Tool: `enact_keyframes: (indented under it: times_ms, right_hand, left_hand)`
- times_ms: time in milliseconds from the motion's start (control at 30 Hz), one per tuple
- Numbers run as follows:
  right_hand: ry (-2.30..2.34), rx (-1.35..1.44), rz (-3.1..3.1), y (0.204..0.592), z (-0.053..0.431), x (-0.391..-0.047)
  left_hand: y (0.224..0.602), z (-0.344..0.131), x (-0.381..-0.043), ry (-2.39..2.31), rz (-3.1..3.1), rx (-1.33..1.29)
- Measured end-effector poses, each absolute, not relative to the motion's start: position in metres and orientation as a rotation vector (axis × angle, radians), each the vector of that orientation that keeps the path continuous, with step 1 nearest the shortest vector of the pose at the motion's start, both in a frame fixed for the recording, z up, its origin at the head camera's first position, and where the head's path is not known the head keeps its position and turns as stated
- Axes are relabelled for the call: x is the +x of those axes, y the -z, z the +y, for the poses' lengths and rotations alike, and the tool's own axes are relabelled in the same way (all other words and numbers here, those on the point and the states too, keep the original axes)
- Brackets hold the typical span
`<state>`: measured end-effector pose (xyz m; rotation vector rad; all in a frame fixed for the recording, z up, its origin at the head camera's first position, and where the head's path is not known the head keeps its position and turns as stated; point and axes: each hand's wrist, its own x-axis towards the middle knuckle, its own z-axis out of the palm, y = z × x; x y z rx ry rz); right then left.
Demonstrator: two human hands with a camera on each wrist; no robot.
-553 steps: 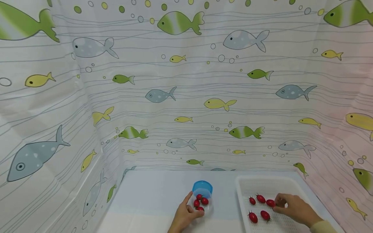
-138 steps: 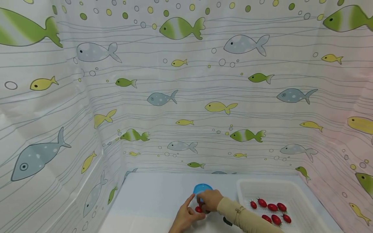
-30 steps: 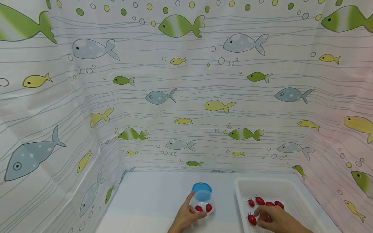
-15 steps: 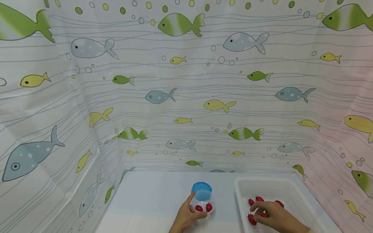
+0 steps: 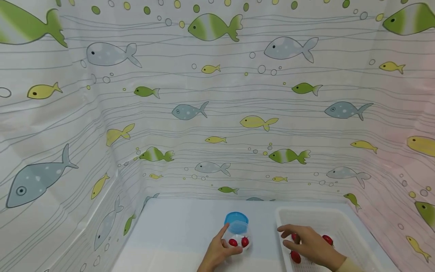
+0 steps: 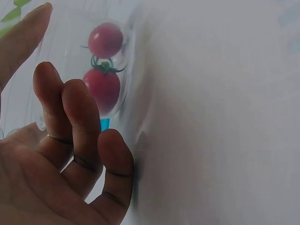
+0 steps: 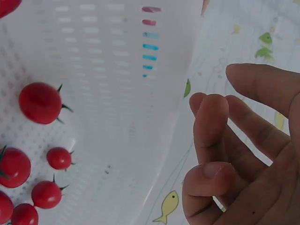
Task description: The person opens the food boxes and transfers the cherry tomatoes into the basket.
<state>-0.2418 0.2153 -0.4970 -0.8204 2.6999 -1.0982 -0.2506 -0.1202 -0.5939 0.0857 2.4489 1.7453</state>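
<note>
My left hand [image 5: 217,249] holds a small clear plastic cup [image 5: 249,243], thumb at its near side and index finger toward the back rim. Two red cherry tomatoes [image 5: 245,241] lie in the cup, also visible through its wall in the left wrist view. Over the left side of a white perforated basket [image 5: 353,234] hovers my right hand [image 5: 310,243], fingers loosely bent and apart, holding nothing. Several cherry tomatoes [image 7: 40,103] lie on the basket floor below; in the head view the hand hides some of them.
Just behind the cup is a round blue lid [image 5: 236,217]. Cup and basket stand on a white table [image 5: 170,226], with the basket at the right. A fish-patterned curtain [image 5: 217,124] encloses the table at the back and both sides.
Cherry tomatoes in the cup have dropped from several to two, after my right hand reached into it. Over the last second that hand moved left from above the basket's tomatoes, fingers spreading.
</note>
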Motion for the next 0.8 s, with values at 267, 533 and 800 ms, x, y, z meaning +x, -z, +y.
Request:
enact_keyframes:
  times_ms: [267, 533, 800]
  right_hand:
    - [1.11, -0.769, 2.689, 0.487, 0.193, -0.247]
    - [1.04, -0.832, 2.772, 0.48, 0.171, -0.257]
    - [0.943, -0.841, 2.877, 0.472, 0.144, -0.265]
  left_hand:
    - [0.594, -0.121, -0.251, -1.756, 2.441, 0.093]
    - [0.595, -0.121, -0.251, -1.762, 2.43, 0.08]
    - [0.596, -0.119, -0.253, -1.742, 2.439, 0.039]
